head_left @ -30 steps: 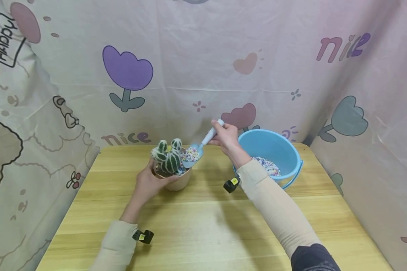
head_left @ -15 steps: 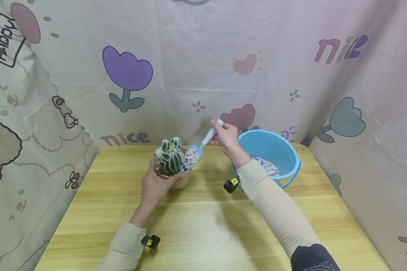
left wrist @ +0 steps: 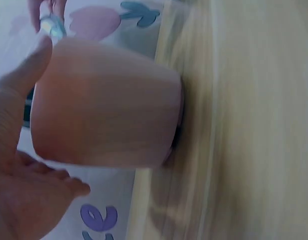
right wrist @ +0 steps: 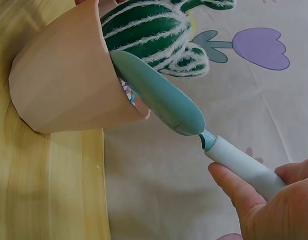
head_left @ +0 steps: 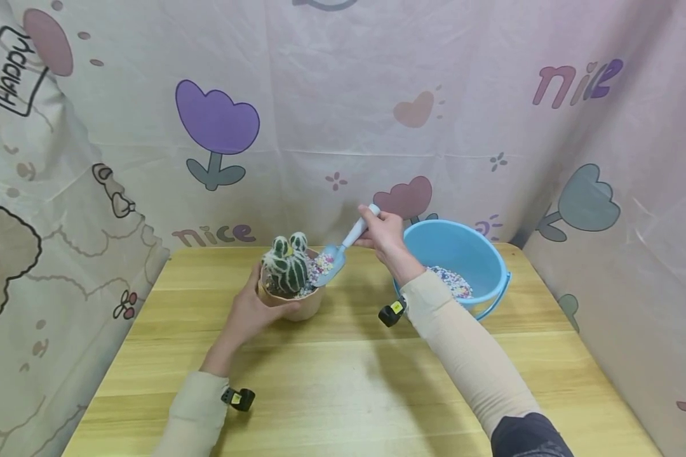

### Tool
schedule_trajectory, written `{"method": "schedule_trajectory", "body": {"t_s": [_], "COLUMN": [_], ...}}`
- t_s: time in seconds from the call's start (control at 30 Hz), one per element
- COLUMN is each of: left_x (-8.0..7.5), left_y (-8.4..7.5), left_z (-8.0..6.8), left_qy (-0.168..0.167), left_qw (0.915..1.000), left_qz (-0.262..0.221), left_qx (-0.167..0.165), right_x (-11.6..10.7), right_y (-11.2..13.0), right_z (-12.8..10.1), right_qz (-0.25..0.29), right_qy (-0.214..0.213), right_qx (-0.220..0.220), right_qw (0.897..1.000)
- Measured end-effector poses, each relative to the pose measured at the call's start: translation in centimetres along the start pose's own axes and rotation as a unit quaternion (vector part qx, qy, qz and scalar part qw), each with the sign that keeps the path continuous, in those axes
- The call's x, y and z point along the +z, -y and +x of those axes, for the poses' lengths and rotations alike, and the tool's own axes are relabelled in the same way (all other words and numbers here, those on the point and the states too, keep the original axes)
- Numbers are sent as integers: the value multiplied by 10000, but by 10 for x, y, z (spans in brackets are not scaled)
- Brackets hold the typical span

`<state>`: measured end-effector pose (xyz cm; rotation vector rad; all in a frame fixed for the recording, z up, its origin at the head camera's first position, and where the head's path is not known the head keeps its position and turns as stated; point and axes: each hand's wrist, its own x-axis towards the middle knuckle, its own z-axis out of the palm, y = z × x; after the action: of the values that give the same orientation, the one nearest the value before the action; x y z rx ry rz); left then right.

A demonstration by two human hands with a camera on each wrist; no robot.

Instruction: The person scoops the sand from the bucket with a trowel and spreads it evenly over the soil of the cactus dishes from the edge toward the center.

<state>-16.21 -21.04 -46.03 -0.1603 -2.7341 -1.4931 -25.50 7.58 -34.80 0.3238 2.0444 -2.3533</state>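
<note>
A potted cactus (head_left: 288, 273), green with white fuzzy ribs, stands in a peach flower pot (head_left: 305, 309) left of the table's middle. My left hand (head_left: 250, 312) holds the pot from its left side, with the thumb across the front near the rim. Curled round the pale handle of a blue hand trowel (right wrist: 161, 95), my right hand (head_left: 384, 235) keeps it tilted down, its tip inside the pot's rim. Small multicoloured beads (head_left: 322, 265) lie on the blade and at the pot's right edge. In the right wrist view, the blade's underside hides most of the beads.
To the right stands a blue bucket (head_left: 463, 244) with its handle hanging down and multicoloured beads (head_left: 451, 281) at the bottom. The wooden table (head_left: 331, 393) ends at a patterned cloth (head_left: 320, 114) behind it.
The heap of beads on the trowel has shrunk and slid toward the pot. The cactus has shifted slightly right. My left hand moved a little right, then back left, staying at the pot.
</note>
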Motion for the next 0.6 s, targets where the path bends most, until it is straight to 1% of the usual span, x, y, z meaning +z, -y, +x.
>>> {"method": "schedule_trajectory", "body": {"t_s": [0.13,0.23,0.37,0.6], "left_x": [-7,-8,-7,-3], "left_y": [4,5,6,6], "left_z": [6,8,10,9], "left_qy": [263,374,381,288], "left_qw": [9997,9991,9981,9981], "left_qz": [2,-199,-473,-527], "left_qx": [-15,54,140,118], "right_x": [0,1,1,0], "right_y": [1,2,3,3], "right_z": [0,0,-1,-3], "right_qz": [-33,-21,-45,-51], "right_qy": [7,10,15,44], "right_qx": [-17,-12,-2,27], "right_qw": [10000,10000,10000,10000]}}
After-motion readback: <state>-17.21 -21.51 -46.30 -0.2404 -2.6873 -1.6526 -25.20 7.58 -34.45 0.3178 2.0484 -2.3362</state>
